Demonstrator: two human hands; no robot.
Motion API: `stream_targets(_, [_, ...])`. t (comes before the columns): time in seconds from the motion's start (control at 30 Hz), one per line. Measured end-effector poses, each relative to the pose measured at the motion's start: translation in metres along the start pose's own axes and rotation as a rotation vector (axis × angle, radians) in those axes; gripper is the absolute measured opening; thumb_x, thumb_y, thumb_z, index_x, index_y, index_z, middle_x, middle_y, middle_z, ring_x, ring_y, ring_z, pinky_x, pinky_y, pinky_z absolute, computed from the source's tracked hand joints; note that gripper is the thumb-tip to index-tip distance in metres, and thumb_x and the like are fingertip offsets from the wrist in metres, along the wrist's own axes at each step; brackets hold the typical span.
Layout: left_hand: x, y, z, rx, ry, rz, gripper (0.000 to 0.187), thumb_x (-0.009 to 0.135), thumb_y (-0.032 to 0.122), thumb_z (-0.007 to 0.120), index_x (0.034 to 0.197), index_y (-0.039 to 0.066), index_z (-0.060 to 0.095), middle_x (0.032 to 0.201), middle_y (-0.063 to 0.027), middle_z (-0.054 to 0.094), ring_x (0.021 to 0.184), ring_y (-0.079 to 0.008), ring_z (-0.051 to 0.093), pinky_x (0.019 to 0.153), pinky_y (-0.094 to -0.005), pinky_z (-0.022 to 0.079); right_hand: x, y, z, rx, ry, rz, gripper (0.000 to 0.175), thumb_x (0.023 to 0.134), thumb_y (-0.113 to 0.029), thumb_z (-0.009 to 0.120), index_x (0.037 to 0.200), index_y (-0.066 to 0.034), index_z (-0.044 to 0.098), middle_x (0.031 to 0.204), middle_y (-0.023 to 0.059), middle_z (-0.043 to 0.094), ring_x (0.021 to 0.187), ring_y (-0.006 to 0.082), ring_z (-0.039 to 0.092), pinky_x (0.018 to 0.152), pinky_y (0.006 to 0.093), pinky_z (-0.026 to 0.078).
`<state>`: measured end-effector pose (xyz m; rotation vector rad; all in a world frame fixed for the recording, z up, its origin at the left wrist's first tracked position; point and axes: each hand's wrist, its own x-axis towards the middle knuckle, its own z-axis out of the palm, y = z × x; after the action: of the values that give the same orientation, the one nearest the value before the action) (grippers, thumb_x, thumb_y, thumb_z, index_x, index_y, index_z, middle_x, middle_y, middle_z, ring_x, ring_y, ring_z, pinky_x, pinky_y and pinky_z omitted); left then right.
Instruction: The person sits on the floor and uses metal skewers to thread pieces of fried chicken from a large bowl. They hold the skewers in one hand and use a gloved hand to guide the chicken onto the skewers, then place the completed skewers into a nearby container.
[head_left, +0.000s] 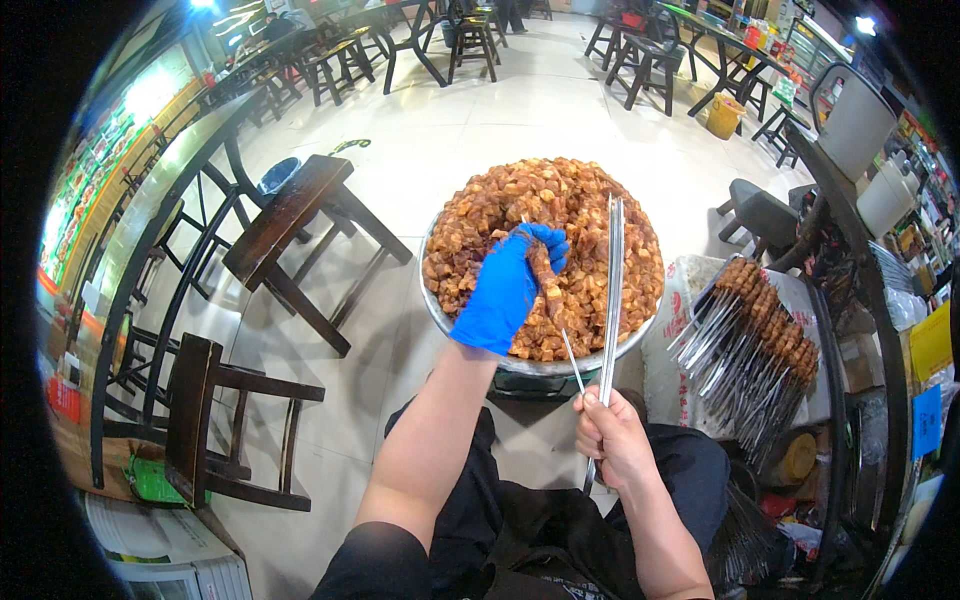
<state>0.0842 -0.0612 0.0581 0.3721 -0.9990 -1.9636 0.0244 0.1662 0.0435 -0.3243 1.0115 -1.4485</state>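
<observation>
A wide metal basin (643, 330) heaped with diced raw meat (480, 210) stands in front of me. Over the heap, my left hand (504, 289), in a blue glove, has its fingers closed round a metal skewer (571, 352) threaded with meat pieces (551, 289). My bare right hand (611, 435) grips the lower end of that skewer together with a bundle of bare flat metal skewers (615, 277), which point up over the basin's right part. To the right, a pile of loaded skewers (765, 322) lies on a white foam box (694, 277) with red writing.
Wooden stools (289, 217) and a dark table (161, 210) stand at the left. A grey stool (761, 214) and a shelf with white containers (887, 191) are at the right. Farther off are a yellow bucket (725, 116), more tables and a person's legs.
</observation>
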Motion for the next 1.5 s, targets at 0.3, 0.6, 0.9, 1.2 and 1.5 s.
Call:
stream_targets(0.3, [-0.005,0.010,0.010,-0.579,-0.071,-0.405,0.051,0.098,0.054,0.032,0.098,0.008,0.056,0.070,-0.0014,0.049,0.055,-0.0115,0.040,0.048,-0.0253,0.034,-0.001,-0.001,-0.003,0.203,-0.163,0.134,0.016,0.098,-0.018,0.045,0.091,-0.0063,0.053,0.054,-0.0061,0.034,0.042,0.0039,0.024,0.040,0.0203,0.019])
stream_targets(0.6, [-0.002,0.008,0.011,-0.113,0.221,-0.273,0.048,0.097,0.055,0.034,0.091,0.012,0.056,0.062,0.0004,0.042,0.055,-0.0134,0.042,0.050,-0.0290,0.037,0.006,0.020,0.000,-0.378,0.134,-0.155,0.017,0.099,-0.019,0.045,0.091,-0.0063,0.053,0.060,-0.0064,0.038,0.051,0.0037,0.032,0.046,0.0206,0.025])
stream_targets(0.9, [-0.011,0.018,0.000,-0.214,-0.158,-0.166,0.046,0.100,0.030,0.041,0.136,0.002,0.040,0.124,-0.0183,0.051,0.115,-0.0267,0.051,0.102,-0.0427,0.041,0.001,0.013,-0.004,-0.185,0.055,-0.107,0.014,0.099,-0.017,0.046,0.102,-0.0061,0.055,0.060,-0.0078,0.036,0.049,0.0019,0.029,0.044,0.0189,0.023])
stream_targets(1.2, [-0.003,0.005,-0.010,0.057,0.000,0.077,0.033,0.094,0.018,0.055,0.123,0.001,0.052,0.097,-0.0048,0.060,0.086,-0.0154,0.058,0.083,-0.0317,0.051,0.001,0.013,0.000,-0.175,0.020,-0.092,0.014,0.099,-0.016,0.046,0.104,-0.0055,0.054,0.058,-0.0070,0.037,0.047,0.0024,0.029,0.044,0.0194,0.022])
stream_targets(1.5, [0.003,0.008,-0.016,0.059,0.088,0.164,0.034,0.095,0.018,0.052,0.126,0.002,0.052,0.097,-0.0020,0.059,0.086,-0.0149,0.059,0.084,-0.0321,0.051,-0.007,0.007,0.000,-0.264,0.038,-0.103,0.013,0.099,-0.015,0.046,0.100,-0.0048,0.053,0.058,-0.0063,0.035,0.045,0.0032,0.027,0.043,0.0205,0.021])
